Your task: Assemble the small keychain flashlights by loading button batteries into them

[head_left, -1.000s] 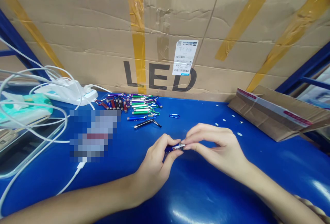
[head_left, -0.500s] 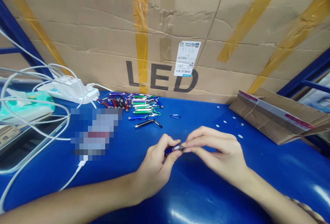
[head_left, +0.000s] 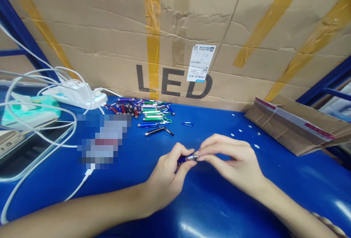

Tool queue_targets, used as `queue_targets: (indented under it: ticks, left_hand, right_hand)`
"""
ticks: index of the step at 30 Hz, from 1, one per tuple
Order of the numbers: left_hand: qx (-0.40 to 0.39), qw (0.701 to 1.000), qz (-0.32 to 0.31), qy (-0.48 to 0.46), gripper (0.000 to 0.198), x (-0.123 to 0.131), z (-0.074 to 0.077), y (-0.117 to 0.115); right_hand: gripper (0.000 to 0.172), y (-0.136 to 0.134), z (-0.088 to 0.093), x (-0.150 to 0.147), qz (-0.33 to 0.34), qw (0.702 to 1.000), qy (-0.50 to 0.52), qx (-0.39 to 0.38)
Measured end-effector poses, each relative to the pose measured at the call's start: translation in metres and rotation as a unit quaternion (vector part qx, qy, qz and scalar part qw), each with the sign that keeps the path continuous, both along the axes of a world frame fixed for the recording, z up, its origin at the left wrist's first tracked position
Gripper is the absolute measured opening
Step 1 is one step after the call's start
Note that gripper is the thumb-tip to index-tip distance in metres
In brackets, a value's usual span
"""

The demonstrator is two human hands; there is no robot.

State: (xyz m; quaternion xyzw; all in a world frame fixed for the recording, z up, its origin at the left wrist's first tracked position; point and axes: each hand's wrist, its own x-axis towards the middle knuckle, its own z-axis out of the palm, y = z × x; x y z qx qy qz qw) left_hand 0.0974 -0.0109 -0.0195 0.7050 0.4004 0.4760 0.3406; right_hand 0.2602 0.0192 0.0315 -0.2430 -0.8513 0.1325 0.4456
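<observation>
My left hand (head_left: pixel 167 179) is closed around a small dark blue keychain flashlight (head_left: pixel 189 158), thumb and forefinger on its barrel. At the flashlight's right end, the fingertips of my right hand (head_left: pixel 237 159) pinch its silvery tip. Those fingertips hide part of the tip. Beyond my hands lies a loose blue carabiner clip (head_left: pixel 188 124). To its left is a group of keychain flashlights in green, blue, purple and red, among them a green one (head_left: pixel 152 119) and a black one (head_left: pixel 155 132) nearest me.
Behind the blue tabletop (head_left: pixel 219 201) stands a large cardboard box (head_left: pixel 109 44) marked LED. A brown paper bag (head_left: pixel 285 126) lies at right. On the left are white cables, a power strip (head_left: pixel 79 97), a tissue pack (head_left: pixel 33 110) and a blurred-out item (head_left: pixel 105 141).
The view has shifted slightly, so everything appears a little farther right. Both hands keep their hold on the flashlight, and more of its silvery tip shows between the fingers.
</observation>
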Motion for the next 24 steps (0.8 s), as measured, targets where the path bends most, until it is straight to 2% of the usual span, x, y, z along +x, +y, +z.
queue_targets:
  ticks: [5,9,12,15,17,20,22,24]
  left_hand:
    - [0.002,1.0,0.006,0.013,0.007,-0.001,-0.002,0.001]
    - [0.042,0.998,0.003,0.055,0.007,-0.004,-0.004,0.003]
    - [0.073,0.994,0.007,0.085,0.006,-0.006,-0.005,0.005]
    - [0.126,0.986,-0.002,0.106,0.007,-0.007,-0.008,0.009]
    - [0.17,0.977,-0.015,0.131,0.01,-0.008,-0.01,0.011]
    - [0.231,0.953,-0.028,0.192,0.016,-0.011,-0.012,0.015]
    - [0.273,0.93,-0.038,0.244,0.021,-0.013,-0.011,0.017]
    - [0.317,0.904,-0.05,0.281,0.024,-0.015,-0.009,0.018]
  right_hand:
    - [0.01,-0.001,0.002,0.001,-0.006,0.999,-0.024,-0.028]
    - [0.013,-0.004,0.001,0.007,-0.005,0.995,-0.089,0.038]
    - [0.012,-0.005,0.001,0.012,-0.031,0.983,-0.158,0.086]
    - [0.023,-0.003,0.0,0.013,-0.024,0.969,-0.235,0.069]
    - [0.029,0.0,-0.001,0.013,0.002,0.965,-0.261,0.028]
    - [0.031,0.002,-0.004,0.012,0.042,0.968,-0.237,-0.069]
    - [0.03,0.002,-0.007,0.011,0.059,0.959,-0.199,-0.193]
    - [0.032,0.001,-0.01,0.01,0.075,0.912,-0.154,-0.373]
